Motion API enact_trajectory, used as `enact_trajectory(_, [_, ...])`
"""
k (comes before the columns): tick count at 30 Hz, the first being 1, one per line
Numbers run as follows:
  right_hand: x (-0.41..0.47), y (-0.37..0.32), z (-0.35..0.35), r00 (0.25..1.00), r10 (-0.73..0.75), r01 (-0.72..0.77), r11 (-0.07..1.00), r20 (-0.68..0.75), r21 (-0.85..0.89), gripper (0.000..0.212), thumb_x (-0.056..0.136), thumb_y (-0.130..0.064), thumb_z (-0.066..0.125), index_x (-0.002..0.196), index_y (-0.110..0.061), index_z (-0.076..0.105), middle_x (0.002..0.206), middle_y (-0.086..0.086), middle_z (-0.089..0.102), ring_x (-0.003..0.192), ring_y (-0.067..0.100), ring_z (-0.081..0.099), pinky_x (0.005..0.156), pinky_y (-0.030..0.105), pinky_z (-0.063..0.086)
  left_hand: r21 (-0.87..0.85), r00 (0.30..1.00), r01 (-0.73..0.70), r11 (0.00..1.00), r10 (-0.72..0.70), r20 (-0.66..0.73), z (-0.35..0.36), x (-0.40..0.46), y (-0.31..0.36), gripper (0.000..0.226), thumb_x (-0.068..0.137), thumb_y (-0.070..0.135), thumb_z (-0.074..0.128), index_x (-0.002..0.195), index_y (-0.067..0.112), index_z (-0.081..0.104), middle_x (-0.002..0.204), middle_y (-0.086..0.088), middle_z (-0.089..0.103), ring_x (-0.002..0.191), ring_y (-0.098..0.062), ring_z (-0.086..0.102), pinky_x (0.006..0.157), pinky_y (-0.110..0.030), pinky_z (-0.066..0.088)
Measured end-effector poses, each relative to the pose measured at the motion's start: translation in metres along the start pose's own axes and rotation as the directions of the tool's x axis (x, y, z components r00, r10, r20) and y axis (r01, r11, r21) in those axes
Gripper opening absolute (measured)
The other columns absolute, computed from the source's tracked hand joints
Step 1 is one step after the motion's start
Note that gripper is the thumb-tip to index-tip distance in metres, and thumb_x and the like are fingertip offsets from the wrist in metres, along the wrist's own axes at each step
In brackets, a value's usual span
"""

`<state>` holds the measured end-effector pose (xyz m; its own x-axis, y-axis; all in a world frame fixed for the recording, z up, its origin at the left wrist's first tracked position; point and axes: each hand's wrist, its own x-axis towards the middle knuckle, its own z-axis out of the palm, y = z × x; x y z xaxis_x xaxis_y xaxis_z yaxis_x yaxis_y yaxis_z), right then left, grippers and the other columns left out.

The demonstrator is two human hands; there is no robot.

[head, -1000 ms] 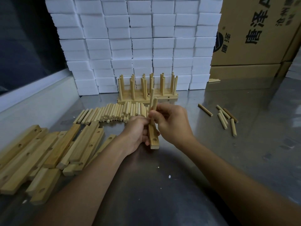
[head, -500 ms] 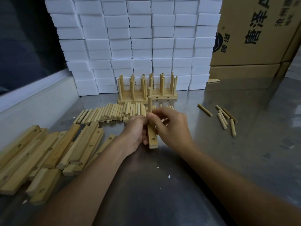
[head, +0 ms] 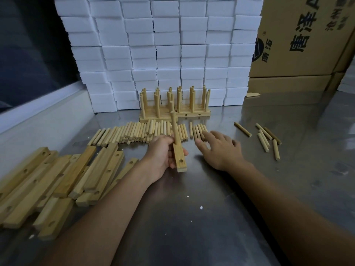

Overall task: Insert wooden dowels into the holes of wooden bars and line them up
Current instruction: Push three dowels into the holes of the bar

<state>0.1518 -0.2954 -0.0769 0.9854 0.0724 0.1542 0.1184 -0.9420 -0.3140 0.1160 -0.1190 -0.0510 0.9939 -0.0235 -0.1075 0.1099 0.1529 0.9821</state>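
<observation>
Head view — left hand [head: 163, 150] around bar [head: 179, 159]

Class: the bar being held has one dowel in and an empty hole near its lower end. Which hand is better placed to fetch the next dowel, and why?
The right hand: it is open, fingertips on the row of loose dowels. The left hand grips the bar.

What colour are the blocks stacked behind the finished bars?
White, in the head view: the blocks form a wall.
</observation>
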Motion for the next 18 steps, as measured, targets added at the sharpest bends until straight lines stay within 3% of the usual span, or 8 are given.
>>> enact_trajectory(6, [-0.003, -0.002, -0.002, 0.999, 0.016, -0.016, 1.000, -0.049, -0.009, 0.049, 0.100, -0.060, 0.028, 0.130, -0.032, 0.056, 0.141, -0.001, 0.053, 0.132, 0.026, 0.044, 0.109, 0.053, 0.026, 0.006, 1.000, -0.009, 1.000, 0.009, -0.005, 0.001, -0.001, 0.000, 0.024, 0.105, 0.017, 0.033, 0.094, 0.009, 0.053, 0.057, -0.011, 0.066, 0.037, -0.014, 0.051, 0.036, -0.021, 0.033])
enact_trajectory(10, [-0.006, -0.003, -0.007, 0.971, 0.105, -0.084, 0.991, -0.217, 0.106, 0.039, 0.102, -0.045, 0.038, 0.087, -0.020, 0.064, 0.089, 0.000, 0.062, 0.090, 0.023, 0.059, 0.097, 0.047, 0.041, -0.001, 1.000, -0.011, 1.000, 0.011, -0.003, 0.000, -0.001, 0.000, 0.023, 0.105, 0.015, 0.033, 0.095, 0.008, 0.052, 0.057, -0.011, 0.066, 0.037, -0.014, 0.051, 0.034, -0.020, 0.033])
enact_trajectory(14, [-0.007, 0.000, -0.012, 0.943, 0.167, -0.149, 0.985, -0.288, 0.086, 0.021, 0.098, -0.031, 0.056, 0.088, -0.018, 0.068, 0.086, 0.001, 0.068, 0.082, 0.022, 0.062, 0.093, 0.046, 0.049, 0.002, 1.000, -0.015, 1.000, 0.015, 0.004, -0.001, -0.001, 0.000, 0.022, 0.105, 0.016, 0.033, 0.096, 0.007, 0.052, 0.057, -0.011, 0.066, 0.037, -0.014, 0.051, 0.034, -0.020, 0.033])
enact_trajectory(18, [-0.008, -0.001, -0.015, 0.938, 0.215, -0.181, 0.973, -0.272, 0.145, 0.018, 0.095, -0.034, 0.064, 0.087, -0.017, 0.069, 0.080, -0.001, 0.066, 0.077, 0.019, 0.063, 0.087, 0.045, 0.054, 0.012, 1.000, -0.009, 1.000, 0.009, 0.005, -0.001, 0.000, 0.000, 0.022, 0.105, 0.016, 0.033, 0.096, 0.008, 0.052, 0.059, -0.011, 0.067, 0.039, -0.014, 0.052, 0.035, -0.022, 0.034])
